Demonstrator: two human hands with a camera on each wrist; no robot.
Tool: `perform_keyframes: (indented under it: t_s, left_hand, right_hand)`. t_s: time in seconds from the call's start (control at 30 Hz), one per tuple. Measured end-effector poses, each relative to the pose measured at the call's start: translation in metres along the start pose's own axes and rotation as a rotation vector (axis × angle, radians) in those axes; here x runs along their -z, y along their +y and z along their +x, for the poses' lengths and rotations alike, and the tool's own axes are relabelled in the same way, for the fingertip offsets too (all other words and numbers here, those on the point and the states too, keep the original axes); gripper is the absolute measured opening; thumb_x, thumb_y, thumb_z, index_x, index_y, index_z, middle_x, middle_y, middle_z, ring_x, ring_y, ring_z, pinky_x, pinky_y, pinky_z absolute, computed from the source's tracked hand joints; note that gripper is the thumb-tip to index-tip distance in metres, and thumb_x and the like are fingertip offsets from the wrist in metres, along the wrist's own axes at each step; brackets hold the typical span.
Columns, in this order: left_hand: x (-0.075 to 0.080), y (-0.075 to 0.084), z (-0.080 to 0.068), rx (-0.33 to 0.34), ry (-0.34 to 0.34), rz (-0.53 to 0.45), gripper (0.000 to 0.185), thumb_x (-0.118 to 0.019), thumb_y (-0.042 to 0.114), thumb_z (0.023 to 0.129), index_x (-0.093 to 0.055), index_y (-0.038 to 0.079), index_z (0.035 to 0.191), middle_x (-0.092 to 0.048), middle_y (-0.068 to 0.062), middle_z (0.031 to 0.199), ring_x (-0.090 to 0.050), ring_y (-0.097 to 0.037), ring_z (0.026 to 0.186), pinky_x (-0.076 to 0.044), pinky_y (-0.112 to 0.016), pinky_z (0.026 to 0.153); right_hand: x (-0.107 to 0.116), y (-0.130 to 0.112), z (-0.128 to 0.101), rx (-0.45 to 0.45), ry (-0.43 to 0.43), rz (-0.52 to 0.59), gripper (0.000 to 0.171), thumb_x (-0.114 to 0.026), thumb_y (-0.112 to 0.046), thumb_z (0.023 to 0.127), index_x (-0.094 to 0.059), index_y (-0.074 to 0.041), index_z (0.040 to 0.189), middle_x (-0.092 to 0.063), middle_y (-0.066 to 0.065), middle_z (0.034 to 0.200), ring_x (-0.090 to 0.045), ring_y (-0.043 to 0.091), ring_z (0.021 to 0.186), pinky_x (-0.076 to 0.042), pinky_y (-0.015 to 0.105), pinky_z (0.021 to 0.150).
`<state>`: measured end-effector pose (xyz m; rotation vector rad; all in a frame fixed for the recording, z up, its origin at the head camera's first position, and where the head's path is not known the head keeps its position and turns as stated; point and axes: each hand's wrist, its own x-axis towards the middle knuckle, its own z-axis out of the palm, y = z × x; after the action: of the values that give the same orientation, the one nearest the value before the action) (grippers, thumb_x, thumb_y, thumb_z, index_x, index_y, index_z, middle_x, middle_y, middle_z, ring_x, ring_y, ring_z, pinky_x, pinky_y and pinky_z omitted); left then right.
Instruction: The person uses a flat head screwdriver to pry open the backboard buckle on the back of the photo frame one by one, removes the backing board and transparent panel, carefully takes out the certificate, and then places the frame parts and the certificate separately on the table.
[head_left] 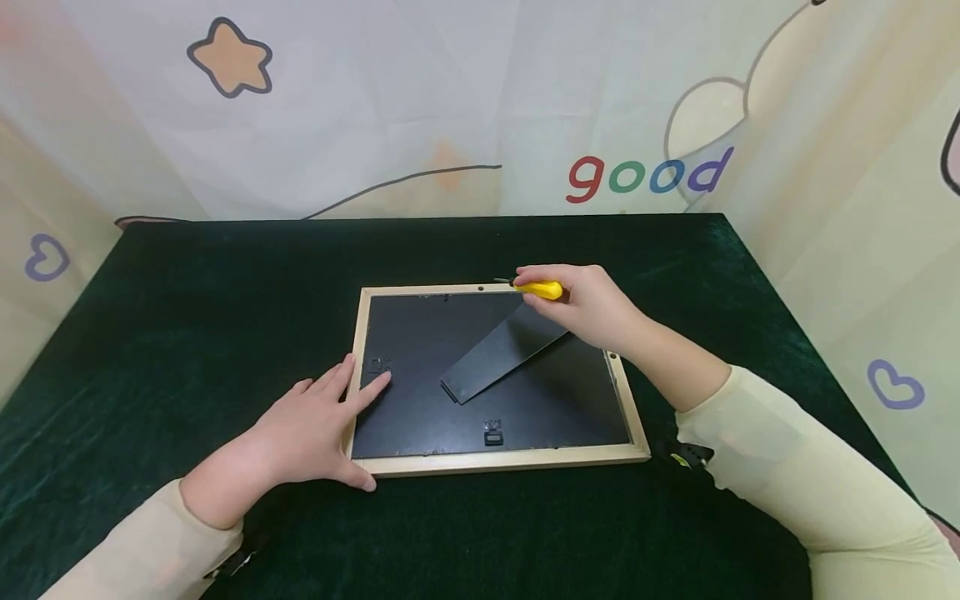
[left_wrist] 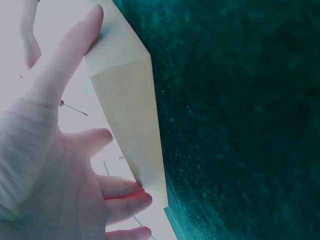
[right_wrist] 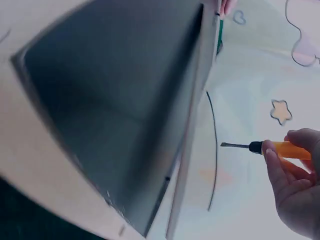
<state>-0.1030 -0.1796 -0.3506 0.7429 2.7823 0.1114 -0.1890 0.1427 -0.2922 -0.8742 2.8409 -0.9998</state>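
Note:
A picture frame with a pale wooden border [head_left: 510,461] lies back side up on the dark green cloth. On its black backing board [head_left: 420,333] is a slanting black stand leg [head_left: 498,358]. My left hand [head_left: 307,429] rests spread along the frame's left side, thumb at the near corner; the left wrist view shows its fingers against the wooden edge [left_wrist: 127,115]. Over the frame's far edge, my right hand [head_left: 592,304] grips a small screwdriver [head_left: 543,290] by its yellow handle. The screwdriver's flat metal tip [right_wrist: 230,145] points left, apart from the backing in the right wrist view.
Small metal fittings [head_left: 492,437] sit near the backing's edges, and a dark hole [head_left: 612,356] marks the right border. Green velvety cloth [head_left: 225,317] covers the table around the frame. A printed curtain [head_left: 375,100] hangs behind and at both sides.

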Motion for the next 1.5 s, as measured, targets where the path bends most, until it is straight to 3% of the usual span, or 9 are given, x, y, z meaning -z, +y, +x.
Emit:
perform_keyframes:
  t_s: [0.3,0.53,0.7,0.8,0.97,1.1,1.23,1.5]
  left_hand:
    - [0.002,-0.001,0.001,-0.013,-0.015,-0.035,0.105,-0.052,0.079,0.043,-0.03,0.027,0.132,-0.009,-0.022,0.138,-0.023,-0.037,0.12,-0.027,-0.052,0.089]
    - [0.002,0.0,0.002,-0.01,-0.036,-0.066,0.105,-0.055,0.076,0.042,-0.032,0.026,0.131,-0.008,-0.023,0.137,-0.023,-0.038,0.119,-0.027,-0.052,0.089]
    - [0.002,0.0,0.002,-0.007,-0.036,-0.077,0.106,-0.055,0.077,0.042,-0.03,0.026,0.132,-0.008,-0.022,0.138,-0.023,-0.038,0.119,-0.026,-0.051,0.09]
    - [0.001,0.0,0.001,-0.007,-0.035,-0.078,0.109,-0.055,0.076,0.042,-0.029,0.023,0.133,-0.009,-0.021,0.138,-0.023,-0.037,0.12,-0.026,-0.051,0.09]
    - [0.002,0.001,0.001,-0.001,-0.041,-0.058,0.111,-0.056,0.076,0.043,-0.026,0.019,0.134,-0.01,-0.021,0.138,-0.022,-0.037,0.12,-0.026,-0.051,0.09]
    - [0.004,0.002,0.002,-0.001,-0.036,-0.044,0.11,-0.056,0.076,0.043,-0.028,0.02,0.133,-0.01,-0.021,0.137,-0.023,-0.037,0.119,-0.026,-0.051,0.09]
    - [0.005,0.002,0.001,-0.003,-0.036,-0.029,0.11,-0.056,0.076,0.043,-0.029,0.02,0.133,-0.011,-0.022,0.137,-0.023,-0.037,0.119,-0.027,-0.051,0.089]
    - [0.004,0.003,0.001,-0.019,-0.046,-0.032,0.109,-0.056,0.075,0.043,-0.029,0.02,0.133,-0.012,-0.023,0.137,-0.021,-0.037,0.12,-0.027,-0.052,0.089]
  right_hand:
    - [-0.032,-0.01,0.013,0.104,-0.176,-0.083,0.029,-0.061,-0.014,0.078,-0.059,-0.014,0.107,-0.051,0.001,0.117,-0.051,0.014,0.099,-0.042,0.023,0.08]
    - [-0.046,-0.015,0.022,0.114,-0.207,-0.134,0.032,-0.06,-0.014,0.079,-0.057,-0.013,0.111,-0.047,0.003,0.122,-0.051,0.015,0.099,-0.042,0.022,0.08]
    - [-0.053,-0.015,0.024,0.096,-0.255,-0.175,0.034,-0.057,-0.016,0.081,-0.053,-0.013,0.115,-0.042,0.002,0.127,-0.053,0.008,0.07,-0.043,0.017,0.058]
    - [-0.056,-0.016,0.024,0.106,-0.288,-0.217,0.037,-0.056,-0.017,0.082,-0.051,-0.013,0.118,-0.038,0.002,0.129,-0.052,0.007,0.062,-0.039,0.017,0.049]
    - [-0.058,-0.019,0.025,0.124,-0.318,-0.29,0.041,-0.056,-0.016,0.082,-0.047,-0.011,0.121,-0.035,0.003,0.131,-0.056,0.01,0.082,-0.042,0.013,0.061]
    - [-0.058,-0.024,0.026,0.122,-0.324,-0.357,0.044,-0.057,-0.015,0.081,-0.045,-0.011,0.123,-0.034,0.003,0.132,-0.053,0.012,0.098,-0.042,0.018,0.076]
    - [-0.06,-0.026,0.026,0.133,-0.324,-0.418,0.044,-0.057,-0.015,0.081,-0.045,-0.012,0.123,-0.034,0.003,0.132,-0.051,0.014,0.101,-0.041,0.024,0.081]
    - [-0.062,-0.023,0.03,0.15,-0.302,-0.49,0.041,-0.054,-0.017,0.083,-0.045,-0.011,0.123,-0.038,0.005,0.129,-0.053,0.012,0.097,-0.043,0.024,0.078]
